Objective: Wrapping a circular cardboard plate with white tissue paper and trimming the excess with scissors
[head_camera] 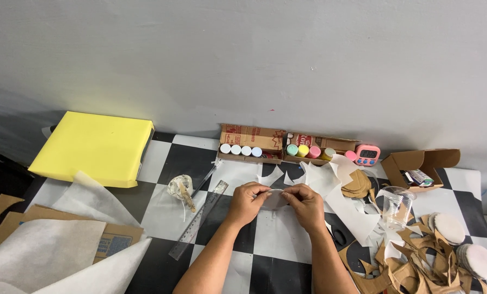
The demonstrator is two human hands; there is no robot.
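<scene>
My left hand (247, 201) and my right hand (307, 204) meet over the middle of the checkered table (276, 234). Between the fingertips of both hands is a small round white disc (276, 197), pinched at its left and right edges. Scraps of white paper (319, 177) lie just beyond my hands. A clear ruler (198, 219) lies diagonally to the left of my left forearm.
Yellow foam block (93, 147) at back left. White sheets and cardboard (53, 245) at front left. Two cardboard boxes of paint bottles (287, 149) by the wall, a pink timer (367, 155), a clear plastic cup (398, 207), cardboard offcuts and padded discs (445, 250) at right.
</scene>
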